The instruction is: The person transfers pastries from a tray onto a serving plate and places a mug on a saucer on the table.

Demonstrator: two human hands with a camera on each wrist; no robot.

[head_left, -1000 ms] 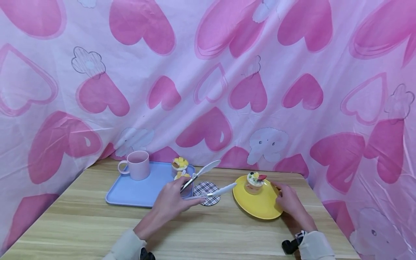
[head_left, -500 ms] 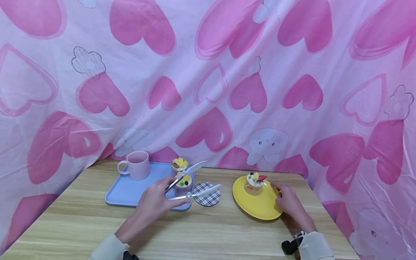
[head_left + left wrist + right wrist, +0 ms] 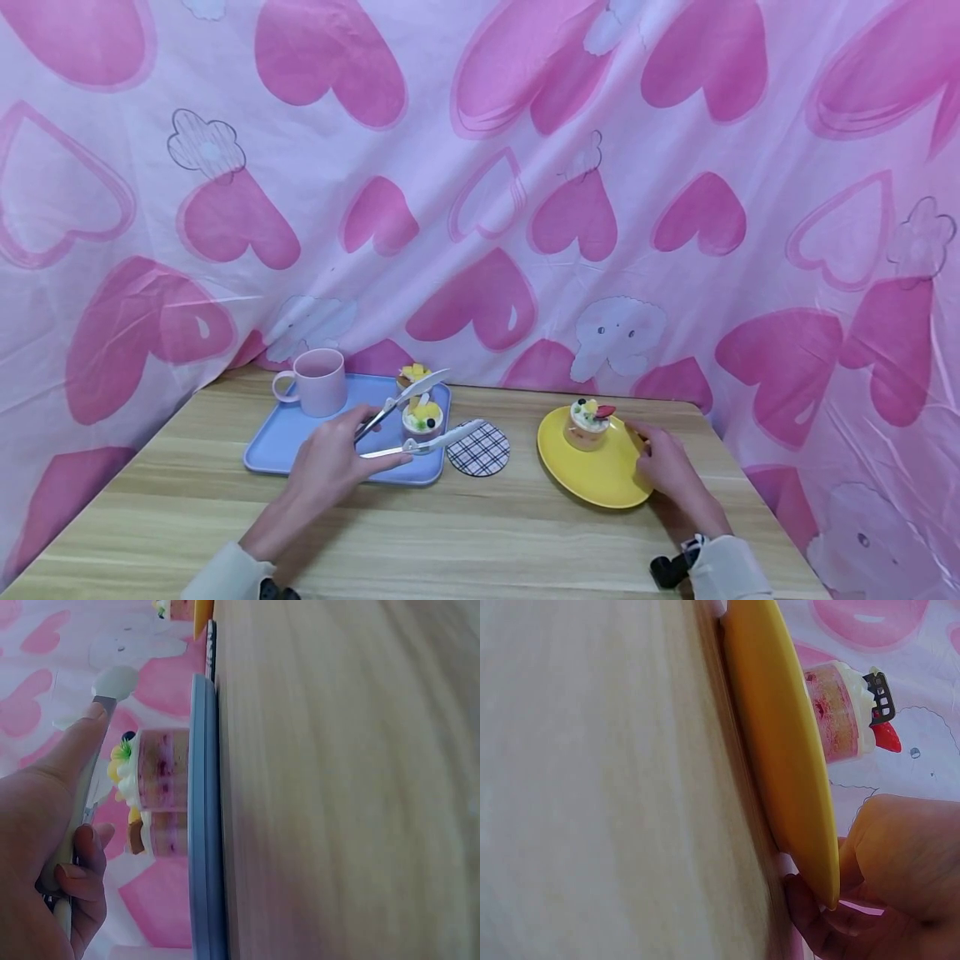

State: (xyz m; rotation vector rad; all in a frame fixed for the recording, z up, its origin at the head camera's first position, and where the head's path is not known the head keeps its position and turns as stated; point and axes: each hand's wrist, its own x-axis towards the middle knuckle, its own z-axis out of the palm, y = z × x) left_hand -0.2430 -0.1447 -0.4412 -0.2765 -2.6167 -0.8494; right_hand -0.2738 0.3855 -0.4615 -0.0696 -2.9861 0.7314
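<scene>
Gripped in your left hand (image 3: 322, 460) are white-tipped serving tongs (image 3: 448, 438), their arms spread apart. From the head view, the nearer fruit-topped cake cup (image 3: 423, 416) shows between those arms; whether they touch it cannot be told. That cup stands upright on the blue tray (image 3: 367, 392), in front of the mango-topped cake cup (image 3: 169, 834), with a pink mug (image 3: 322, 389) toward the tray's left back. Your right hand (image 3: 671, 468) pinches the rim of the yellow plate (image 3: 600, 485), which bears an upright strawberry-topped cake cup (image 3: 585, 432). Between tray and plate, a plaid coaster (image 3: 482, 451) lies on the wooden table (image 3: 480, 537).
</scene>
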